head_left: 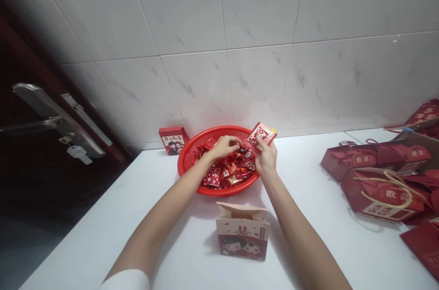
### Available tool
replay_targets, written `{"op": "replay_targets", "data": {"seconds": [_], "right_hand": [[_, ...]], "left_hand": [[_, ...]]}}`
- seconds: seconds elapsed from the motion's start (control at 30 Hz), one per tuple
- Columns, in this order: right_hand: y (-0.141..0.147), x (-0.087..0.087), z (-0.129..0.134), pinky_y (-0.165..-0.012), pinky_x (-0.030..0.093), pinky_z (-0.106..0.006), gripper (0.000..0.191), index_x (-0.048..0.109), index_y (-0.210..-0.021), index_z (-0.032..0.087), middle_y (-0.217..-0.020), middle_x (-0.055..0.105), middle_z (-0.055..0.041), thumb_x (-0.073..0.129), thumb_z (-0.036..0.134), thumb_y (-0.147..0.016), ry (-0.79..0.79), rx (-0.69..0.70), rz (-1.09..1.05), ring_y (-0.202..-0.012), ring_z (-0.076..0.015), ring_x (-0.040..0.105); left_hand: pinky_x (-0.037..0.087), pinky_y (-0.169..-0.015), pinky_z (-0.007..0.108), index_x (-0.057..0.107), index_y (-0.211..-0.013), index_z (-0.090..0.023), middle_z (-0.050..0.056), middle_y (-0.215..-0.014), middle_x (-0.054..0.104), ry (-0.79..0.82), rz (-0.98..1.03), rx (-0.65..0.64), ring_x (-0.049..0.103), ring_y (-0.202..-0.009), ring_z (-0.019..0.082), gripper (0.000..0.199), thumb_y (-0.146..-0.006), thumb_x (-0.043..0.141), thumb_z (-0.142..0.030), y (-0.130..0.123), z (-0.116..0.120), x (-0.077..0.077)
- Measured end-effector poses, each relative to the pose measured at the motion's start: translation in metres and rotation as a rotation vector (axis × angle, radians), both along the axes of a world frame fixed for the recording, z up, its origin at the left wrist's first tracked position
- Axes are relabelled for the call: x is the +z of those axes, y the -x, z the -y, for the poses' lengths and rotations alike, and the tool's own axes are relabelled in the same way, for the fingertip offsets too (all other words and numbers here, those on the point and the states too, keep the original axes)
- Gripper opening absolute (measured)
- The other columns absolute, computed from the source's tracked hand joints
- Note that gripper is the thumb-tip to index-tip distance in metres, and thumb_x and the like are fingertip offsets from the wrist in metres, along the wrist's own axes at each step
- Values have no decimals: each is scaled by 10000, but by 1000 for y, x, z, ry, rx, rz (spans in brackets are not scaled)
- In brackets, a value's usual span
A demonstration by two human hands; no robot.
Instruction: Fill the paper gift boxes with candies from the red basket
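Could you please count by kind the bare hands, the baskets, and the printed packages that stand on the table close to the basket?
Bare hands: 2, the left hand and the right hand
Baskets: 1, the red basket
Standing packages: 2, the open bag and the red package
Total: 5

You face a pale tiled wall (pixel 260 15) on the far side, above a white table (pixel 109 217); left, a dark door (pixel 20 61) with a metal handle (pixel 30 126).
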State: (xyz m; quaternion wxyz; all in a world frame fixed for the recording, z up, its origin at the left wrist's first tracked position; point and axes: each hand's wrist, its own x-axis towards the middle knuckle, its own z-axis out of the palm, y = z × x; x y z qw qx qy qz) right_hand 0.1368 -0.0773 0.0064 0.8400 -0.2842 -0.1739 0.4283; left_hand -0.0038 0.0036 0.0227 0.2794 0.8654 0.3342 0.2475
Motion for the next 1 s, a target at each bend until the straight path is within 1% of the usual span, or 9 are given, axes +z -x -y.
{"op": "replay_targets", "data": {"seconds": [0.07,0.13,0.27,0.4,0.57,0.7,0.8,0.9,1.0], "right_hand": [[0,-1,0,-763,595,-321,336,672,-910,191,-826,731,17,833,245,-620,4,9,-1,-775,-162,688],[0,-1,0,-749,598,-323,326,681,-894,190,-833,731,13,836,244,-612,10,1,-9,-775,-166,683],[-1,-1,1,-754,600,-333,323,676,-882,191,-824,722,19,839,247,-609,-1,8,11,-778,-165,674],[-2,-1,1,-756,598,-338,321,662,-882,197,-813,714,23,832,259,-618,9,20,30,-784,-167,671],[0,3,2,-716,607,-324,313,676,-860,190,-814,721,13,824,242,-589,21,-16,-12,-775,-170,668],[1,5,4,-711,609,-305,329,684,-887,192,-812,723,19,826,233,-593,12,-2,-33,-756,-157,669],[0,5,4,-750,615,-325,335,688,-912,188,-846,731,11,816,225,-605,-4,20,-47,-794,-166,679],[0,5,4,-767,617,-335,310,691,-901,186,-851,735,11,809,213,-615,2,33,-48,-808,-170,681],[-1,5,3,-750,619,-337,291,688,-880,186,-823,734,20,811,197,-617,16,47,-33,-781,-167,682]], "left_hand": [[507,-895,302,761,-1043,-180,64,-1044,773,-68,-282,-107,702,-970,236,346,-745,605,-100,-2,0,-8],[490,-951,312,735,-1139,-176,92,-1169,742,-110,-451,-166,678,-1071,262,491,-688,608,-30,-6,0,-16],[464,-996,355,686,-1229,-164,141,-1263,693,-132,-510,-152,631,-1155,304,630,-625,631,7,-14,-2,-27],[483,-909,357,758,-1026,-178,126,-1049,756,-111,-497,-129,678,-991,308,440,-627,655,-22,-14,-4,-29],[482,-731,293,743,-726,-188,52,-746,737,-20,-355,-135,667,-715,228,100,-738,647,-161,-7,-5,-14],[484,-706,275,740,-778,-177,41,-783,742,59,-184,-111,659,-712,197,244,-848,559,-325,6,-8,3],[486,-712,290,734,-772,-160,56,-775,734,193,27,-41,645,-728,199,269,-807,622,-402,15,-10,13],[475,-712,299,695,-693,-156,45,-718,694,382,268,33,618,-714,190,229,-698,731,-382,19,-10,18],[473,-719,306,648,-648,-157,27,-704,652,450,347,34,595,-701,174,221,-665,738,-357,17,-7,23]]}}
